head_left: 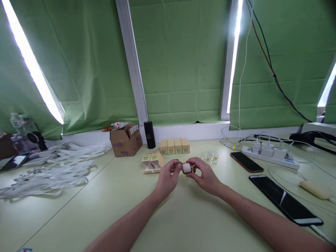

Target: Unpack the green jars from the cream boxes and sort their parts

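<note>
Between my two hands is a small rounded-square case [187, 168] with a pale face and a dark, gold-edged rim. My left hand [168, 176] pinches its left side, and my right hand [206, 177] grips the right side with thumb and fingertips. The kind of item is too small to tell for sure. Just left of my left hand lie two opened kraft boxes [152, 162] with green labels and raised flaps. Clear plastic holders [210, 156] with yellow centres rest behind my right hand.
A row of several small kraft boxes [174, 147] stands behind my hands, beside a black cylinder [149, 135] and a cardboard carton [125, 141]. White straps [55, 171] are piled left. Phones [286, 199] and a power strip [271, 157] with cables lie right.
</note>
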The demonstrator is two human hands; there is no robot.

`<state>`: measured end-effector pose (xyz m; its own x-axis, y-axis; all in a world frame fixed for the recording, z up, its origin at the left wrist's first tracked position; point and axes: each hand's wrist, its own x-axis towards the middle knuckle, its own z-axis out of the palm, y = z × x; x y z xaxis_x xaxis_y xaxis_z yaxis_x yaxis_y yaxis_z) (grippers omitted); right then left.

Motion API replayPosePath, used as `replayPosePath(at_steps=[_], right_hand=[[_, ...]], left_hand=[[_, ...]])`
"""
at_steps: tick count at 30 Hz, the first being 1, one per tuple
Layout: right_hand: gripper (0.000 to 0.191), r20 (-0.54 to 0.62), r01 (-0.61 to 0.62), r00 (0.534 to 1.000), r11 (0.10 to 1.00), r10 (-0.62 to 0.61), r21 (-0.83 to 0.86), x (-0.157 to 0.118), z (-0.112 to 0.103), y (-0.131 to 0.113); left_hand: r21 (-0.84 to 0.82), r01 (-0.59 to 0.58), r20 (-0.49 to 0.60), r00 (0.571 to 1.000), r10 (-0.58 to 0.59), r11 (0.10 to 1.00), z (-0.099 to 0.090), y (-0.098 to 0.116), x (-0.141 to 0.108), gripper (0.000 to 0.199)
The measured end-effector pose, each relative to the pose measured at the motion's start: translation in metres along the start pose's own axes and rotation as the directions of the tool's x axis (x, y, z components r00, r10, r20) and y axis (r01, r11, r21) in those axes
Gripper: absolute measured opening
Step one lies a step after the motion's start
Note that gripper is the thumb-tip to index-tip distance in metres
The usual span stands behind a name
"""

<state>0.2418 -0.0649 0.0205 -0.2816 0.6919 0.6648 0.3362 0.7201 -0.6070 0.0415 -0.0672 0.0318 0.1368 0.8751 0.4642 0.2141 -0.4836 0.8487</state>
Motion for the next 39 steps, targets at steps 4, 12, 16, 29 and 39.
replayPosePath(at_steps=[4,12,16,29,39], right_hand=[[0.030,-0.015,-0.028,1.000,1.000,0.027,-0.013,-0.002,0.004,0.003],[0.029,-0.047,-0.035,0.998,0.997,0.039,0.069,-0.004,0.014,0.003],[0.035,-0.030,-0.007,0.999,0.990,0.011,0.138,-0.006,0.014,-0.002],[0.037,0.023,-0.137,0.991,0.971,0.135,0.197,-0.005,0.013,0.001],[0.030,-0.024,-0.065,0.997,0.996,0.067,0.053,-0.005,0.014,-0.011]], left_hand=[[0.338,-0.163,-0.125,0.968,0.216,0.927,-0.008,-0.003,0.002,0.025],[0.533,-0.469,0.164,0.874,0.457,0.704,-0.003,0.003,-0.006,0.042],[0.557,-0.511,0.190,0.846,0.498,0.655,-0.003,0.002,-0.004,0.033],[0.695,-0.528,0.203,0.795,0.572,0.488,-0.002,0.005,-0.007,0.025],[0.663,-0.560,0.282,0.802,0.527,0.497,0.001,0.000,-0.006,0.035]])
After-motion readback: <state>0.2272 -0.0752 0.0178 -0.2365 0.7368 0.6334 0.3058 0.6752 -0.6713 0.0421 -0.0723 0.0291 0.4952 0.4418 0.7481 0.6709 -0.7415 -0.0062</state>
